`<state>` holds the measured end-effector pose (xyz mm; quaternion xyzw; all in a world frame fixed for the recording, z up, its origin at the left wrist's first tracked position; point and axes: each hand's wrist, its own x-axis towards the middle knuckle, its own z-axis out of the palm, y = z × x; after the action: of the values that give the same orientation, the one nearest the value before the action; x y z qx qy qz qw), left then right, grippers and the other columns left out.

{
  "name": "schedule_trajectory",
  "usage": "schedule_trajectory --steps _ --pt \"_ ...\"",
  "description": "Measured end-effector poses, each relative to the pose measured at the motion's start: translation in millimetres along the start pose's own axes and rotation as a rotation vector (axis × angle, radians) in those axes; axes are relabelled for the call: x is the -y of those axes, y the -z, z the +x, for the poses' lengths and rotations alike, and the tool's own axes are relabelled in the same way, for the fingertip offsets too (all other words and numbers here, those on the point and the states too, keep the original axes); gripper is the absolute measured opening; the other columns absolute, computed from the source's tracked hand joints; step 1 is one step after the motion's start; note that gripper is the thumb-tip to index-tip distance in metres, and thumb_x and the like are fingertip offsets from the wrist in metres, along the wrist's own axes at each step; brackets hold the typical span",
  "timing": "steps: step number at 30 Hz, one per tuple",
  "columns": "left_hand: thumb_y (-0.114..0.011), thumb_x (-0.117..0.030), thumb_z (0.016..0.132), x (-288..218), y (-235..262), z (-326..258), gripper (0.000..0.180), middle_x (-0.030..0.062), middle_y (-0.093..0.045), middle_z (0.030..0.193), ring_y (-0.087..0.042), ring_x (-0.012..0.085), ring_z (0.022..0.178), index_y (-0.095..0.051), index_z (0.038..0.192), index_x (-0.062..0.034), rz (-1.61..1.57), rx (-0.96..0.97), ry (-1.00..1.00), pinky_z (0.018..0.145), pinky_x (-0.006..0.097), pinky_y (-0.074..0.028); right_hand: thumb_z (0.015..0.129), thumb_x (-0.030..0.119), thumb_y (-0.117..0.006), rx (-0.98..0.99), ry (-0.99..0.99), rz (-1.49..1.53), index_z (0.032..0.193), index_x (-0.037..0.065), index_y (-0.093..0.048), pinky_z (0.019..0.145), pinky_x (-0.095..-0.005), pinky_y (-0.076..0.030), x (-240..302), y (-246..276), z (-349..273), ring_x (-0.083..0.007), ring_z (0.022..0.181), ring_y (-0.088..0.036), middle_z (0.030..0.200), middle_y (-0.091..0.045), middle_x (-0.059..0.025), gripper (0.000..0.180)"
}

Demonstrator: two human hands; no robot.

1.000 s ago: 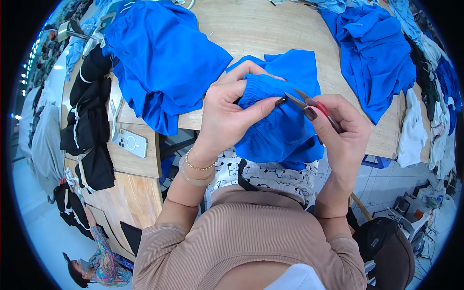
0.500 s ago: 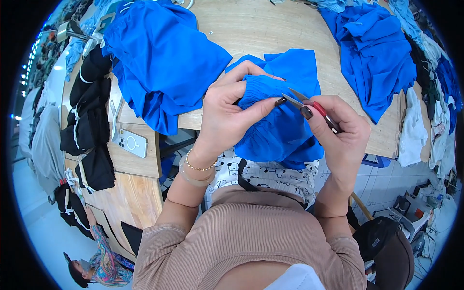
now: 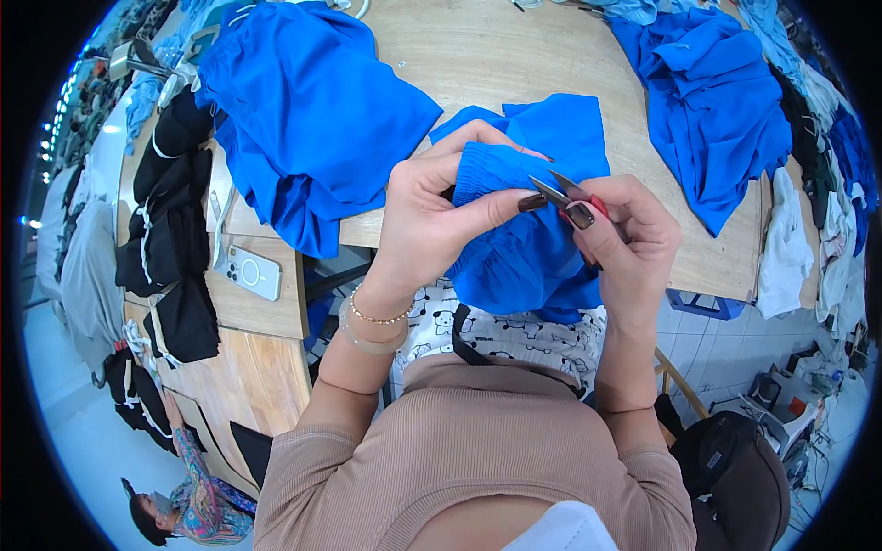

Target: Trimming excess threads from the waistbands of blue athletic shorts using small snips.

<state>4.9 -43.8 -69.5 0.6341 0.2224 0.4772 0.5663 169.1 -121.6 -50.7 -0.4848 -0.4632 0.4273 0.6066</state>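
My left hand [image 3: 436,207] pinches the gathered elastic edge of a bright blue garment [image 3: 514,266], thumb on the near side and fingers behind it. Part of that garment hangs over my lap, and the rest lies on the table's near edge. In my right hand [image 3: 634,230] is a pair of thread snips [image 3: 562,193] with red on the handle. Their two pointed blades are spread apart and aim at the fabric, close to my left thumb's tip. Whether a thread lies between the blades is too small to tell.
Blue garments lie in heaps on the wooden table [image 3: 478,50], one at left [image 3: 303,110] and one at right [image 3: 712,101]. A pale phone [image 3: 254,272] rests beside tied black cloth bundles [image 3: 175,220]. White cloth [image 3: 784,248] hangs at right. Another person [image 3: 188,505] is at lower left.
My right hand has moved left and slightly down with the snips, bringing it closer to my left hand. The left hand still grips the elastic edge, nearly in place.
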Motion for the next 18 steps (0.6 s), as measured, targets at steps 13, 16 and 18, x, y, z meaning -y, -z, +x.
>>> schedule_trajectory --steps 13,16,18 --pt "-0.072 0.0 0.073 1 -2 -3 0.016 0.006 -0.063 0.086 -0.058 0.0115 0.077 -0.072 0.088 -0.001 0.086 -0.026 -0.018 0.067 0.022 -0.046 0.078 -0.001 -0.069 -0.043 0.098 -0.305 0.086 0.0 -0.067 0.051 -0.0147 -0.035 10 5 -1 -0.001 0.059 -0.051 0.069 -0.062 0.0 0.009" --pt "-0.072 -0.001 0.073 1 -2 -3 0.015 0.0062 -0.063 0.086 -0.058 0.0118 0.077 -0.072 0.088 -0.0012 0.079 -0.033 -0.027 0.067 0.023 -0.046 0.077 -0.001 -0.069 -0.056 0.117 -0.312 0.087 0.0 -0.067 0.05 -0.0151 -0.035 10 5 -1 -0.0013 0.058 -0.051 0.069 -0.062 -0.0002 0.01" --pt "-0.071 -0.001 0.073 1 -1 -2 0.015 0.0063 -0.064 0.086 -0.058 0.0121 0.077 -0.072 0.088 -0.0013 0.087 -0.03 -0.035 0.067 0.023 -0.046 0.077 -0.001 -0.069 -0.059 0.115 -0.317 0.087 0.0 -0.067 0.05 -0.0151 -0.035 11 4 -1 -0.0015 0.058 -0.051 0.069 -0.062 -0.0002 0.01"
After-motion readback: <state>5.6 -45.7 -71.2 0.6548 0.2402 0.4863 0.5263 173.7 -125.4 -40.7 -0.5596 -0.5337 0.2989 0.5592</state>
